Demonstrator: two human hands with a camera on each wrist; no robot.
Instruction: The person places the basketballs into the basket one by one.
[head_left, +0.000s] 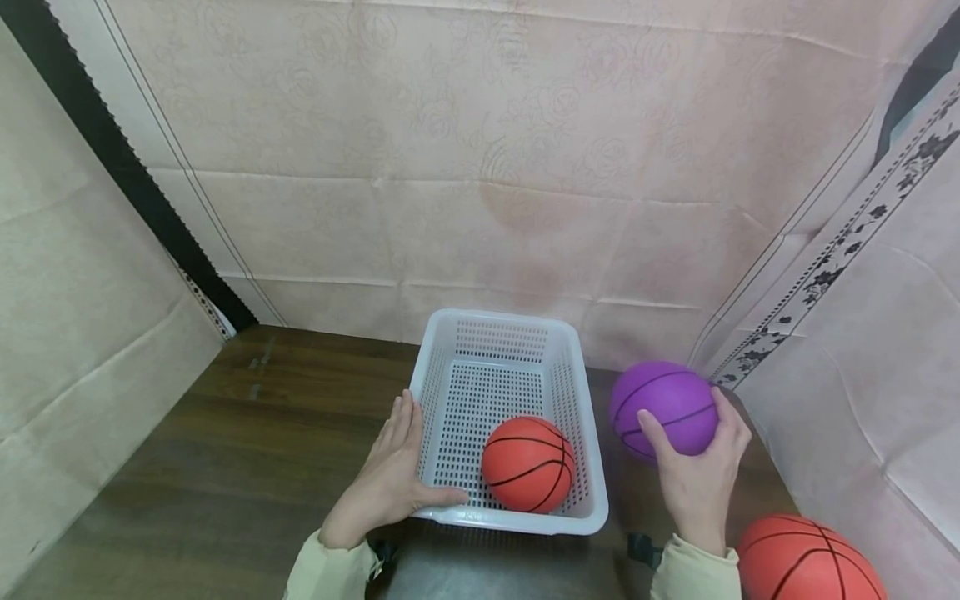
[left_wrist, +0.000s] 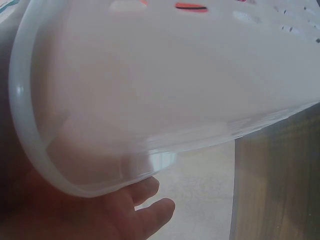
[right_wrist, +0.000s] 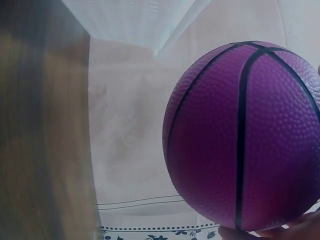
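A white perforated plastic basket (head_left: 592,433) stands on the table, with a small orange basketball (head_left: 528,464) inside near its front right. My left hand (head_left: 390,475) holds the basket's front left corner, thumb over the front rim and fingers along the outer left wall. In the left wrist view, fingertips (left_wrist: 157,215) show beside the pale basket wall (left_wrist: 150,90). To the right of the basket, my right hand (head_left: 701,467) grips a purple basketball (head_left: 663,404) between thumb and fingers. That purple ball (right_wrist: 240,140) fills much of the right wrist view.
Another orange basketball (head_left: 810,562) sits at the front right, close to my right sleeve. The dark wooden table (head_left: 285,450) extends left of the basket. Pale patterned cloth walls (head_left: 487,167) enclose the back and both sides.
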